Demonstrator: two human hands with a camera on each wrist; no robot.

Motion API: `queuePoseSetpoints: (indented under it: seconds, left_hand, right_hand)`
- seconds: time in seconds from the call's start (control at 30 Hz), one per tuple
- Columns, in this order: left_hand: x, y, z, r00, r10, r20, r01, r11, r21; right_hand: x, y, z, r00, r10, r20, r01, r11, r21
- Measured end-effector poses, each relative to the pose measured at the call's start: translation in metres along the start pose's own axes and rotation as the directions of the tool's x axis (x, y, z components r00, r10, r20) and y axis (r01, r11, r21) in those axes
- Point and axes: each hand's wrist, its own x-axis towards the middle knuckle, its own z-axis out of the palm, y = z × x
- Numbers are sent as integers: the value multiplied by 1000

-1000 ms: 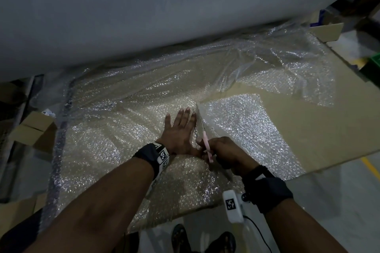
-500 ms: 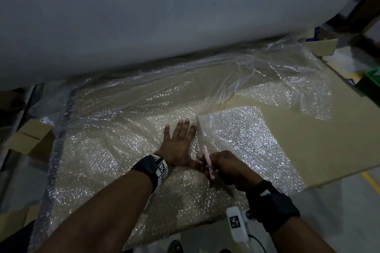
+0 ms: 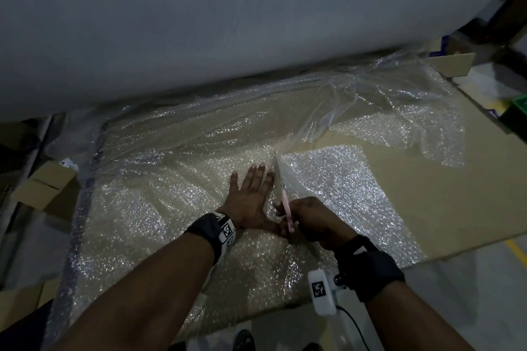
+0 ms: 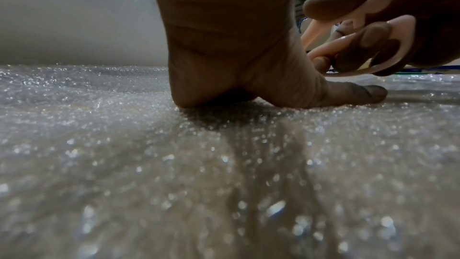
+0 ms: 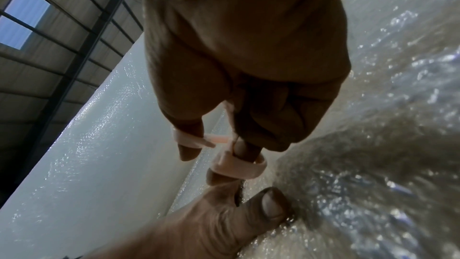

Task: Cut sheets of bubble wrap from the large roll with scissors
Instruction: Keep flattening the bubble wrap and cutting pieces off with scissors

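Bubble wrap (image 3: 159, 202) lies spread flat over a brown cardboard sheet (image 3: 445, 194) on the floor, running back to the large roll (image 3: 228, 23) that fills the upper part of the head view. The left hand (image 3: 248, 196) lies palm down on the wrap with its fingers (image 3: 258, 172) straight and held together, pointing toward the roll, and its thumb stretched out to the right along the wrap; it grips nothing. In the left wrist view the heel of this hand and the thumb press into the bubbles.

Just beside it, the right hand (image 3: 310, 219) holds the pink-handled scissors (image 3: 282, 191). Its thumb sits through one handle loop and curled fingers (image 5: 239, 149) through the other, seen plainly in both wrist views. The blades point away from the person toward the roll, running close along the right edge of the left hand, with the tip just past the left fingertips. How far apart the blades stand cannot be told. To the right of the blades a piece of wrap (image 3: 342, 188) lies at an angle over the cardboard.

Small cardboard boxes (image 3: 42, 188) sit at the left edge of the wrap, another box (image 3: 453, 64) at the far right near the end of the roll, and a green crate (image 3: 519, 111) at the right edge.
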Motion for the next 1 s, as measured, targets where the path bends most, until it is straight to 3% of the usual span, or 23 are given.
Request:
queuePoseSetpoints:
  seconds: [0.37,0.83,1.0]
  left_hand:
    - [-1,1,-2,1000,-13,10,13,1000,-16]
    - [-3,1,-4,1000,-14,20,15,999,-38]
    - [-2,2,-4,1000,-16,27,17,1000,-22]
  right_hand:
    - [1,-2,-4,999,13,42,-14,1000,26]
    - [-2,-6,-6,1000,-19,-4,19,999,-29]
    - [-28,3,-14,998,1,62,11,980,-199]
